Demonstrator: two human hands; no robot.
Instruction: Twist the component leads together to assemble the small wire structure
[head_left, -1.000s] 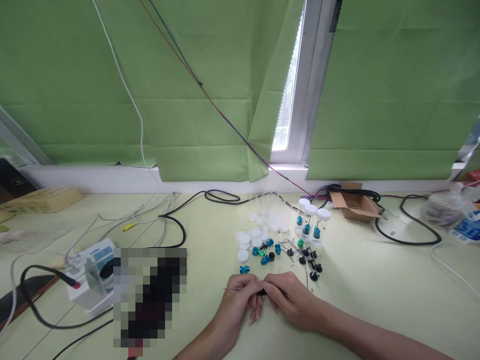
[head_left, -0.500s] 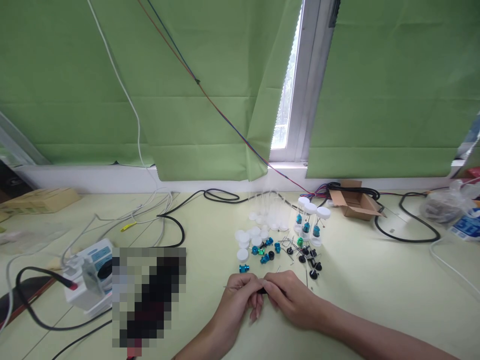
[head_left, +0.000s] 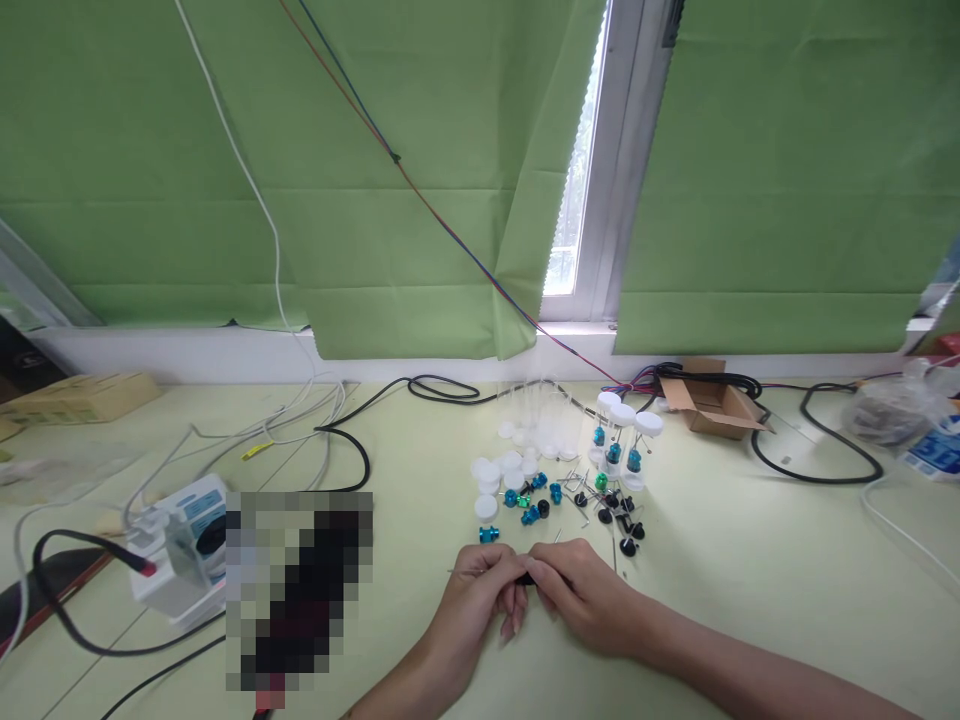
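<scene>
My left hand [head_left: 480,600] and my right hand [head_left: 589,600] meet fingertip to fingertip above the table's front part. Between them both pinch a small black part [head_left: 527,579], mostly covered by fingers. A thin metal rod [head_left: 459,571] juts out leftward from my left hand; whether it joins the black part is hidden. Just beyond lie a blue metal fitting [head_left: 488,535], more blue fittings [head_left: 531,515], white round caps [head_left: 486,507], black discs with pins [head_left: 628,547] and loose hex keys [head_left: 577,482].
Capped clear tubes [head_left: 646,440] holding blue fittings stand behind the parts, beside uncapped clear tubes [head_left: 559,425]. An opened cardboard box [head_left: 712,410] sits at the back right. Black cable [head_left: 442,390] runs along the back; a white power strip [head_left: 180,550] is at left.
Both hands keep the same pinch on the small black part, with barely any movement. The whole view has shifted very slightly.
</scene>
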